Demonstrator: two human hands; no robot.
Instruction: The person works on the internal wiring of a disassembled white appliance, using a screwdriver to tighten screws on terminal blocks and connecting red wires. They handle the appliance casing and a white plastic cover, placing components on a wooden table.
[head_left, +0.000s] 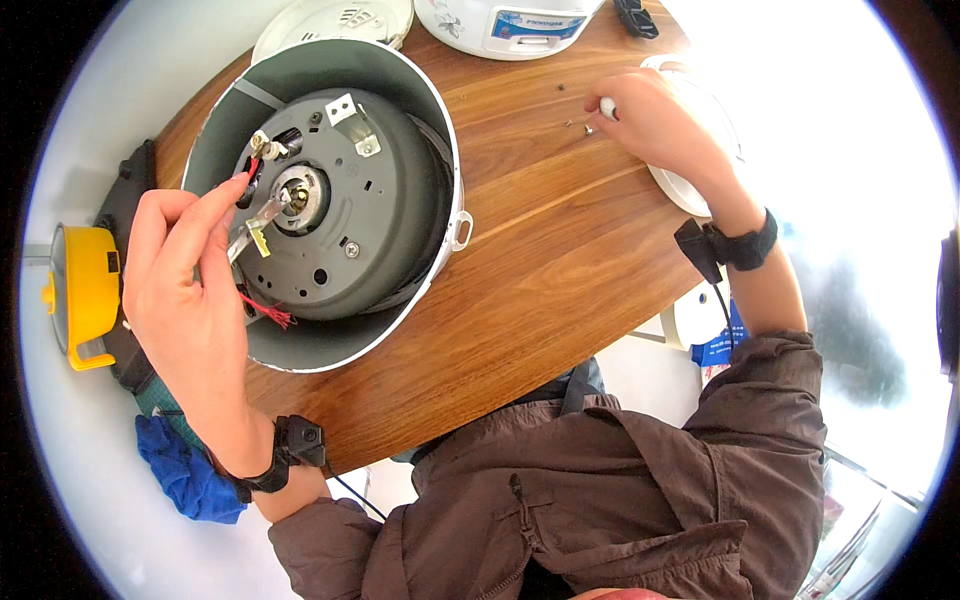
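Observation:
A round appliance housing (455,200) with a white rim and side lug lies open on the left of the table. Inside it is a dark grey metal dome (380,220) with a round centre fitting (300,195) and a bent metal bracket (356,125). Over its left side, my left hand (190,260) pinches a short red wire (251,170) beside a small terminal block (266,146). A frayed red wire end (272,312) hangs below. At the upper right, my right hand (660,120) is curled closed around a small white rounded thing, mostly hidden. Small screws (588,130) lie just beside it.
Behind the housing are a white vented round cover (340,22) and a white appliance (470,30) with a blue panel. A white ring-shaped part (690,195) sits under my right wrist. Left of the table are a yellow-cased item (90,290) and a blue cloth (185,470).

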